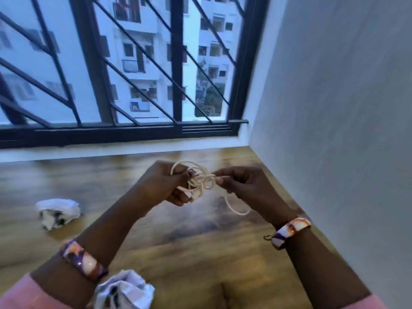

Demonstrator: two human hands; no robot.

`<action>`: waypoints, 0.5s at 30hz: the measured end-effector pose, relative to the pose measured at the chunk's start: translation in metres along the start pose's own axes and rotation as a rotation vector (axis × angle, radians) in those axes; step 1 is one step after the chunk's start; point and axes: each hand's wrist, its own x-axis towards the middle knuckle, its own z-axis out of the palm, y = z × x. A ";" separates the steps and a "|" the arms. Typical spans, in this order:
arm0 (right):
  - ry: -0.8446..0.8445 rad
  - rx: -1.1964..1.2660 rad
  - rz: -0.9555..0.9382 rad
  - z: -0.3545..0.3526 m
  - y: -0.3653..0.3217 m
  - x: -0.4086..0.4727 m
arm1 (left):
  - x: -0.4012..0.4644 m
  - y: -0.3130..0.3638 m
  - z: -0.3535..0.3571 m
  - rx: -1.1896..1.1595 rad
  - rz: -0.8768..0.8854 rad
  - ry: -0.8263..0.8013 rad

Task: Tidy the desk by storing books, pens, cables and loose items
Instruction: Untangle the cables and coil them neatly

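Note:
A thin white cable (201,180) is bunched in several loops above the wooden desk (178,237). My left hand (166,182) grips the coiled bundle, fingers curled round it. My right hand (243,182) pinches a strand at the bundle's right side between thumb and fingertips. One loose loop of the cable hangs down under my right hand. Both hands are held in the air over the desk's far right part, close to the corner.
A crumpled paper ball (58,212) lies on the desk at the left. Another crumpled paper ball (124,291) sits near the front edge under my left forearm. A barred window (133,85) runs along the back, and a grey wall (334,108) bounds the right.

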 end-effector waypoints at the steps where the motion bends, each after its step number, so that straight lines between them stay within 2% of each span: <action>1: -0.007 -0.026 -0.024 0.010 -0.004 0.009 | -0.004 -0.002 -0.017 0.008 0.001 0.041; 5: -0.041 -0.175 -0.112 0.057 -0.016 0.042 | -0.025 -0.007 -0.081 0.057 -0.010 0.171; 8: -0.029 -0.300 -0.219 0.093 -0.029 0.064 | -0.040 -0.012 -0.124 -0.025 -0.029 0.299; 11: -0.040 -0.250 -0.266 0.125 -0.054 0.080 | -0.060 -0.020 -0.157 -0.198 -0.027 0.390; 15: -0.237 -0.010 -0.269 0.182 -0.091 0.077 | -0.100 -0.035 -0.175 -0.627 -0.047 0.336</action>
